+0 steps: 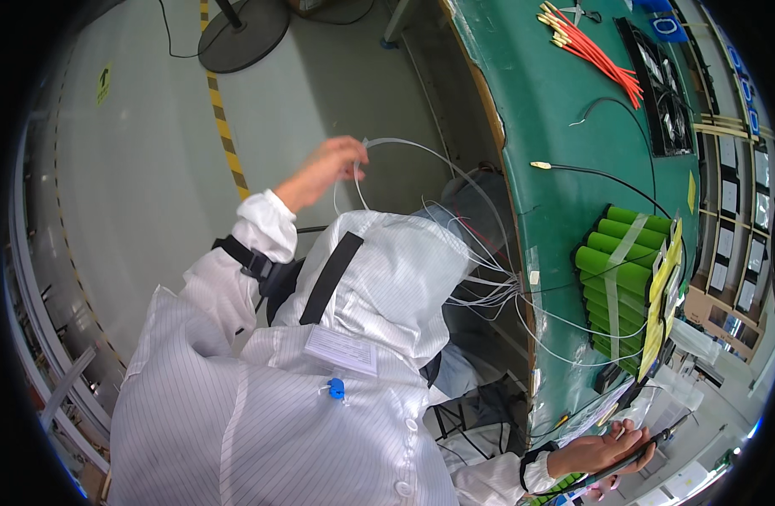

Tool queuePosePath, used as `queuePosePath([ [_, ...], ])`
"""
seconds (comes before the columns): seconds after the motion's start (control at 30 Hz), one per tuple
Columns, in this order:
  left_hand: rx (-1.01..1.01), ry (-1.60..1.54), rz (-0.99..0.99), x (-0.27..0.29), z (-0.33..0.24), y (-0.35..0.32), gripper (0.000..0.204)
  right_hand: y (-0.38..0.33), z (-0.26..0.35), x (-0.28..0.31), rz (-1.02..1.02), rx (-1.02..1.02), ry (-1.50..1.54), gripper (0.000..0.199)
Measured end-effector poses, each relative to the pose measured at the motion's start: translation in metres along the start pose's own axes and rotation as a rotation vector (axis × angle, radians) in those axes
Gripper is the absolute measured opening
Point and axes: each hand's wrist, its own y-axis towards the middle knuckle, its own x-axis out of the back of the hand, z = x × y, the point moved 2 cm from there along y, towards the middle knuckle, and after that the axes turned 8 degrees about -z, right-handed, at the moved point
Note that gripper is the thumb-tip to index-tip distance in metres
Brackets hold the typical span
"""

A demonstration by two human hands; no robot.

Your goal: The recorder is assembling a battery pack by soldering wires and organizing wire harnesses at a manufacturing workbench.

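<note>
My left hand (332, 164) is raised off the table's left side, fingers closed on a thin white wire (421, 148). The wire loops over to a bundle of white wires (497, 288) hanging at the table edge. Some of these wires run across to a pack of green cylindrical cells (619, 278), which has clear tape round it and a yellow board (662, 295) along one side. At the lower right my right hand (602, 451) grips a black pen-shaped tool with a cord, seemingly a soldering iron (636, 454). Its narrow tip points away from the pack.
The green table mat (564, 228) carries red sleeved leads (594, 55), a black tray (657, 88), scissors (580, 12) and a black cable (602, 173) with a pale connector. More green cells (564, 485) lie beneath my right wrist. A round stand base (244, 38) is on the floor.
</note>
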Motion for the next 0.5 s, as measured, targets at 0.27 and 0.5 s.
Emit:
queuePosePath([
  [0.27, -0.074, 0.114, -0.236, 0.048, -0.04, 0.009, 0.018, -0.009, 0.008, 0.004, -0.033, -0.031, 0.02, 0.035],
  [0.5, -0.533, -0.378, -0.256, -0.009, -0.086, -0.022, 0.016, 0.006, 0.01, 0.027, -0.133, -0.061, 0.042, 0.034],
])
